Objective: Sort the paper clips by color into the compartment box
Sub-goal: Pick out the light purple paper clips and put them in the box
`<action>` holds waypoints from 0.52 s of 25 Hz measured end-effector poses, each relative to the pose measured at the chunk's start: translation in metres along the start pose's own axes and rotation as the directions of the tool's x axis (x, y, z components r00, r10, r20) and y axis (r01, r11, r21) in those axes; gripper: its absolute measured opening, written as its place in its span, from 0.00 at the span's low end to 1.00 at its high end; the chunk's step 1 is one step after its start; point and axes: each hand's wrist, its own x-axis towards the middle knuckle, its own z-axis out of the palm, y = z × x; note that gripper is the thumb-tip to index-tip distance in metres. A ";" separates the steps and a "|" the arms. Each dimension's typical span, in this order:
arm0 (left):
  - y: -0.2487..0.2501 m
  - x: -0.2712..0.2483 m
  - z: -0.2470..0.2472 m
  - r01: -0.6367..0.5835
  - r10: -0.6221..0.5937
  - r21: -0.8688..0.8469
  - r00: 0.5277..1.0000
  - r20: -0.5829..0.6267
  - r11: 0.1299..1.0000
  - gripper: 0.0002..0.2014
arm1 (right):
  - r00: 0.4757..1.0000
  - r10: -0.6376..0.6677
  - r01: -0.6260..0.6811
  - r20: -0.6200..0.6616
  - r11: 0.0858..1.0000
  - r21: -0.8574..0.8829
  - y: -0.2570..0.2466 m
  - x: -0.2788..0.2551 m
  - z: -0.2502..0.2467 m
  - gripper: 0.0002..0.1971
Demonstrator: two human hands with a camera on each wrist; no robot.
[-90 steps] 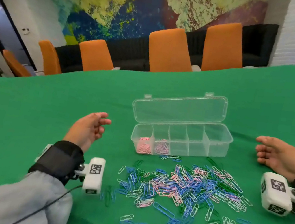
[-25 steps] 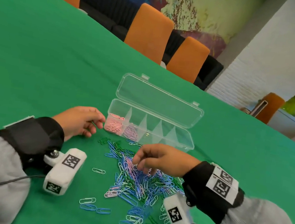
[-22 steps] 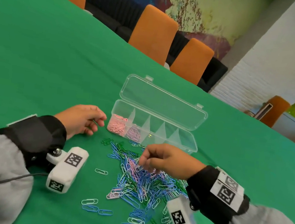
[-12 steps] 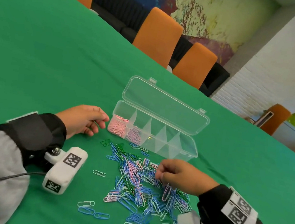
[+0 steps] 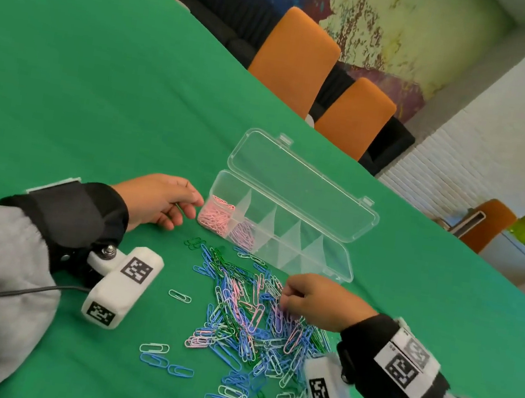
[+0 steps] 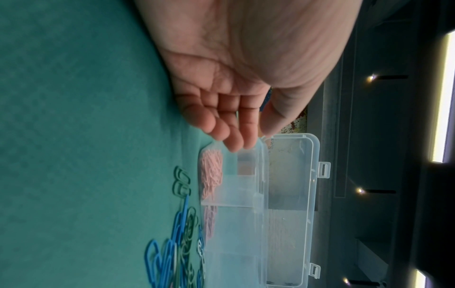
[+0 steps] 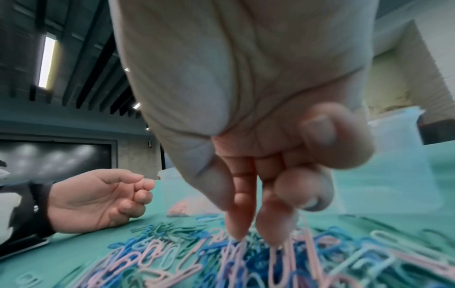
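Note:
A clear compartment box [image 5: 330, 259] stands with its lid [image 5: 300, 187] open at the back. Its leftmost compartment holds pink clips [image 5: 216, 217] and the one beside it holds lilac clips [image 5: 244, 235]. A mixed pile of blue, green, pink and white paper clips [image 5: 237, 317] lies in front of the box. My right hand [image 5: 286, 298] reaches down into the pile; thumb and forefinger pinch a pink clip [image 7: 307, 239] that hangs from them. My left hand [image 5: 185, 208] rests on the cloth by the box's left end, fingers loosely curled and empty [image 7: 138, 193].
A green cloth [image 5: 103, 75] covers the table. A few stray clips [image 5: 179, 295] lie left of the pile and more [image 5: 164, 359] lie nearer me. Orange chairs [image 5: 295, 51] line the table's far edge. White cameras hang under both wrists [image 5: 122, 287].
My right hand came from the right side of the table onto the pile, shifted toward its right part and dipped its fingers in. The left hand has stayed by the box.

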 end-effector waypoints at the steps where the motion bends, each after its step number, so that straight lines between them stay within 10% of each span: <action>1: 0.000 0.000 0.000 -0.001 0.001 0.001 1.000 0.002 1.000 0.09 | 1.000 0.020 -0.020 -0.016 1.000 -0.001 0.004 -0.003 -0.003 0.08; 8: -0.003 0.001 -0.001 0.001 -0.001 0.006 1.000 0.017 1.000 0.09 | 0.984 -0.171 0.152 0.050 0.952 0.264 0.002 -0.007 0.007 0.08; 13: -0.002 0.001 -0.001 -0.002 0.001 0.018 1.000 0.020 1.000 0.09 | 0.999 -0.052 0.054 -0.015 0.995 0.082 0.022 -0.008 0.004 0.06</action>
